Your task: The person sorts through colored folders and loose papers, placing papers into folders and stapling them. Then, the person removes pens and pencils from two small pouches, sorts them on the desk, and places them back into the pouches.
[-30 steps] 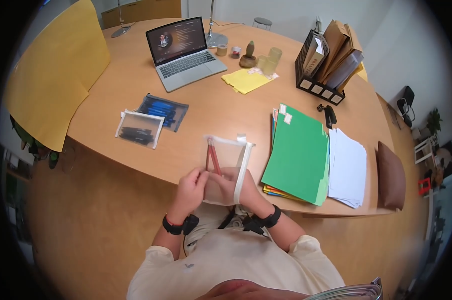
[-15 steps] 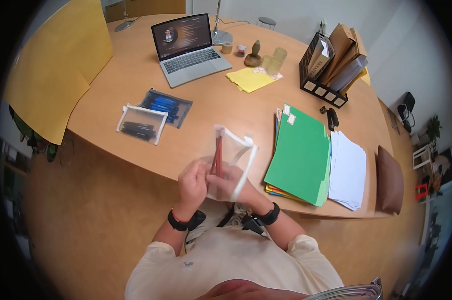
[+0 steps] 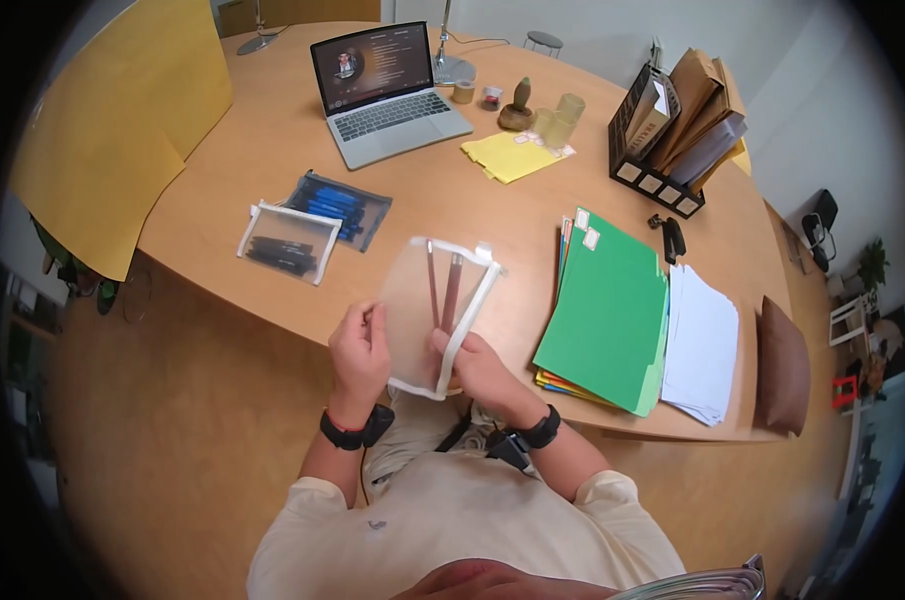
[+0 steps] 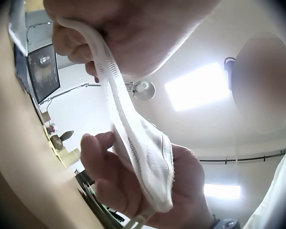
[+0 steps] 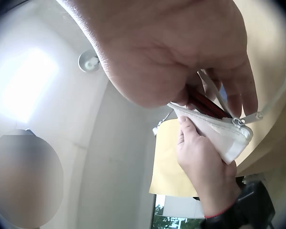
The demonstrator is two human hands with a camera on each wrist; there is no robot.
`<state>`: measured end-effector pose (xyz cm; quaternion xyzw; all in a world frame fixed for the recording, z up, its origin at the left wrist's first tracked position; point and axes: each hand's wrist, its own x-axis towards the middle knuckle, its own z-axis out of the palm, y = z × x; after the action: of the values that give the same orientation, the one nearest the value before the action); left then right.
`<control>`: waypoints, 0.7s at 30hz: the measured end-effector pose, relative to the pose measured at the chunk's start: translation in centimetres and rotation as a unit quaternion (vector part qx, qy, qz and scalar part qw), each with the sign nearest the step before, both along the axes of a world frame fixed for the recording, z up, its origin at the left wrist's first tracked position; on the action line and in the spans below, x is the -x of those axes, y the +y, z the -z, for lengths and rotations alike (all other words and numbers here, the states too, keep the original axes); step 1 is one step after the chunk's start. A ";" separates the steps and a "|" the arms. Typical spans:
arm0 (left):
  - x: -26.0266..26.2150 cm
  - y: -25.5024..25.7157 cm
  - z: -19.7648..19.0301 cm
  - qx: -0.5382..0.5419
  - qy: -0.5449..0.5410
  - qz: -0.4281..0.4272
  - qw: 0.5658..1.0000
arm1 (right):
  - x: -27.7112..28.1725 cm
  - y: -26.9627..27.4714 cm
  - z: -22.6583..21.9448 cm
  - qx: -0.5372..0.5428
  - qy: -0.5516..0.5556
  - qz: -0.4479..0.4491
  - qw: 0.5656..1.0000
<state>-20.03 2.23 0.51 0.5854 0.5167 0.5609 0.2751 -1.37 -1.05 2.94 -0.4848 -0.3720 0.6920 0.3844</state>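
A white-edged mesh zip pouch (image 3: 413, 300) is held up over the table's front edge, its zipper (image 5: 205, 117) parted along the top. Two red pens (image 3: 451, 290) show upright through the mesh. My left hand (image 3: 360, 350) grips the pouch's left side, with its thumb against the fabric in the right wrist view. My right hand (image 3: 488, 372) is at the zipped side, thumb and fingers pinching the lower part of the pens at the pouch's mouth. In the left wrist view the white zipper edge runs between both hands.
A pouch of black pens (image 3: 283, 255) overlaps a dark pouch of blue pens (image 3: 338, 210) at the left. Green folders (image 3: 603, 310) and white papers (image 3: 698, 345) lie to the right. Behind stand a laptop (image 3: 388, 125), a yellow folder (image 3: 508, 158) and a black file holder (image 3: 663, 185).
The left hand has shifted left, away from the right hand, and the pouch spreads wider between them. The pens, earlier close together at its left edge, now stand apart nearer its zipped side.
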 end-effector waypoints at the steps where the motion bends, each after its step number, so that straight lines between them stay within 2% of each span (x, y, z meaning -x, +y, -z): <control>1: -0.6 0.1 0.5 0.011 -0.077 -0.007 0.997 | 0.3 0.2 -0.4 0.019 0.017 0.033 0.999; 2: -1.1 0.2 0.7 0.022 -0.153 -0.013 0.988 | 0.2 0.5 -0.2 0.012 0.047 0.050 0.998; 4: -1.2 -1.0 0.1 0.148 -0.224 0.041 0.963 | 0.0 1.3 0.5 -0.004 0.107 0.085 0.991; 5: -1.2 -1.6 -0.2 0.210 -0.257 0.067 0.941 | -0.1 1.4 0.5 -0.006 0.102 0.078 0.992; 8: -1.5 -2.6 0.0 0.280 -0.244 0.106 0.922 | 0.2 1.4 0.2 -0.018 0.066 0.050 0.996; 10: -1.3 -1.8 1.8 0.177 -0.161 0.080 0.968 | 0.4 1.3 0.5 -0.032 0.013 0.024 0.999; 11: -1.2 -1.6 2.5 0.125 -0.117 0.066 0.983 | 0.3 1.2 0.5 -0.012 0.021 0.011 1.000; 12: -1.0 -1.8 3.0 0.129 -0.097 0.061 0.985 | 0.1 1.0 0.3 0.008 0.030 -0.002 1.000; 14: -0.9 -1.8 1.4 0.137 -0.056 0.052 0.988 | -0.1 0.9 0.4 0.034 0.043 -0.004 0.998; 17: -0.9 -0.9 1.5 0.056 0.009 0.008 0.998 | -0.1 0.7 0.1 0.044 0.055 0.022 0.997; 21: 0.2 0.4 1.3 0.034 0.012 0.064 0.997 | -0.5 0.4 -1.2 0.052 0.072 0.028 0.996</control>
<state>-20.19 2.64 -0.74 0.6142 0.5006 0.5172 0.3236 -0.88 -0.70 4.12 -0.4628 -0.2935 0.7326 0.4037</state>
